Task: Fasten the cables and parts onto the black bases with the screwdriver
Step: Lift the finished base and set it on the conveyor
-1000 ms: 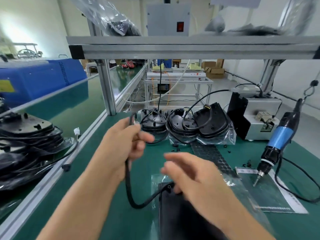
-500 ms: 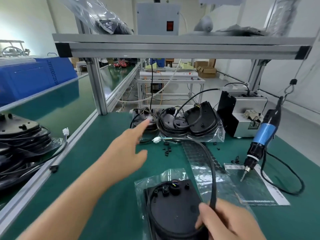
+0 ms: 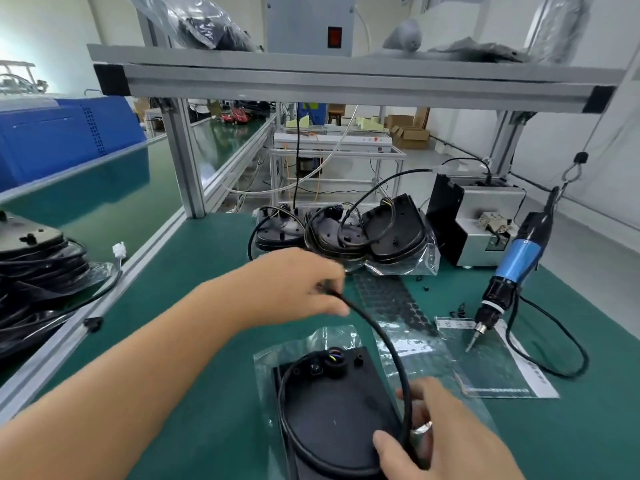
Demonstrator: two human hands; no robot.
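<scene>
A black base (image 3: 332, 407) lies on a clear bag at the near middle of the green bench, with a black cable (image 3: 388, 344) looped around it. My left hand (image 3: 294, 285) pinches the cable's far end above the bench. My right hand (image 3: 436, 441) grips the cable at the base's right edge. The blue electric screwdriver (image 3: 512, 268) hangs at the right, tip down, held by neither hand. Several more black bases with cables (image 3: 346, 233) lie in a bag at the back.
A grey screw feeder (image 3: 485, 223) stands at the back right. A sheet of black pads (image 3: 391, 299) and a printed sheet in a plastic sleeve (image 3: 498, 365) lie right of the base. Loose small black parts (image 3: 457, 308) dot the mat. Stacked bases (image 3: 38, 265) sit at the left.
My left hand came back from pointing at the rear bases and now pinches the cable's end. My right hand stays on the cable at the base's right edge.
</scene>
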